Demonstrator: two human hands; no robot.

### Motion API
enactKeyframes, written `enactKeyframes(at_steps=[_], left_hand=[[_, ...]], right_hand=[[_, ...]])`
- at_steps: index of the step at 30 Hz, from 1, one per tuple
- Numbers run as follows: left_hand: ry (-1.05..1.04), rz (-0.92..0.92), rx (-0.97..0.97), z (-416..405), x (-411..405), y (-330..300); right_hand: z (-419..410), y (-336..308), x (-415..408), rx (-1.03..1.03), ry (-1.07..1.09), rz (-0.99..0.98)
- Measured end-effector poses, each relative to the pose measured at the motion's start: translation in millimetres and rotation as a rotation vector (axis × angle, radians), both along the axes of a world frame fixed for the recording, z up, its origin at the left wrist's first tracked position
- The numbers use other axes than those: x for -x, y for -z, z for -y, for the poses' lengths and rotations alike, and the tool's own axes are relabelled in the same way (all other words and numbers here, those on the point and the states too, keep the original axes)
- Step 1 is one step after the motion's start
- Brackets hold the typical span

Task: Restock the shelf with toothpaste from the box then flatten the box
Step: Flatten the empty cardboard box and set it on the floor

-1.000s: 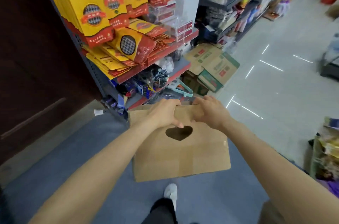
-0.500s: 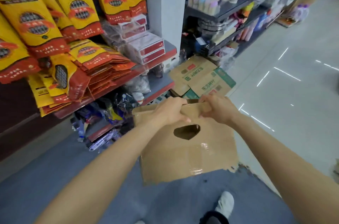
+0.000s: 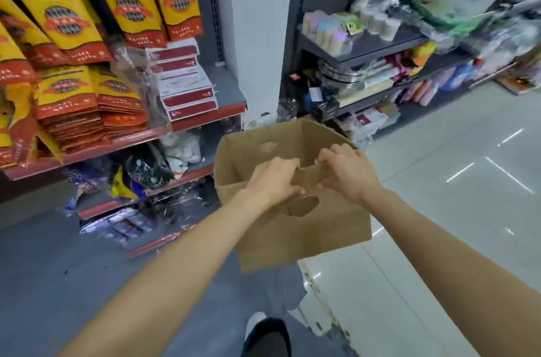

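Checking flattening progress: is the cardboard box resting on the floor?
No, both hands grip the cardboard box by its top edge, above the floor.

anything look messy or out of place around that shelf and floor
Yes. The stacked yellow and red packets on the red-edged shelf slump unevenly, and shiny wrapped packs lie on the grey floor below. Both hands, left hand and right hand, grip the brown cardboard box, which is not yet flat.

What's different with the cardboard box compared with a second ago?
The brown cardboard box, nearly flat a second ago, has spread open, its far wall now standing away from the near one. Unchanged: the left hand and right hand still grip the near wall's top edge, above the handle hole.
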State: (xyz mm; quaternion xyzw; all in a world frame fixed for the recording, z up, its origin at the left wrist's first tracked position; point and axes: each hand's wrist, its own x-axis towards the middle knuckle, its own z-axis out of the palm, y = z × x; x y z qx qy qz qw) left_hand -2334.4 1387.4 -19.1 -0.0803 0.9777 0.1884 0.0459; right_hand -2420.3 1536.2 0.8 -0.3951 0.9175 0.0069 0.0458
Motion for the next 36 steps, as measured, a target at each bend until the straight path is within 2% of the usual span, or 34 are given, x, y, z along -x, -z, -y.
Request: enactKeyframes(at_steps=[5,9,12,16,24,31,36], left_hand=[[0.062,0.061,0.141,-22,83,36],[0.102,0.209,0.038,-34,139,72],[0.131,0.231,-0.037,-59,177,91],[0.146,0.266,-0.026,-104,217,113],[-0.019,0.356,0.119,-128,252,157],[-0.201,0.415,0.188,-136,279,202],[-0.329,0.471,0.235,-115,292,243]], right_hand=[[-13,43,83,-0.062,-0.083,-0.067],[-25,87,142,-0.121,-0.140,-0.075],[-50,115,186,-0.156,-0.156,-0.092],[-90,148,230,-0.138,-0.198,-0.107],[-102,197,273,-0.136,-0.353,-0.004],[-87,233,312,-0.154,-0.465,-0.036],[-61,261,333,-0.225,-0.534,0.152]])
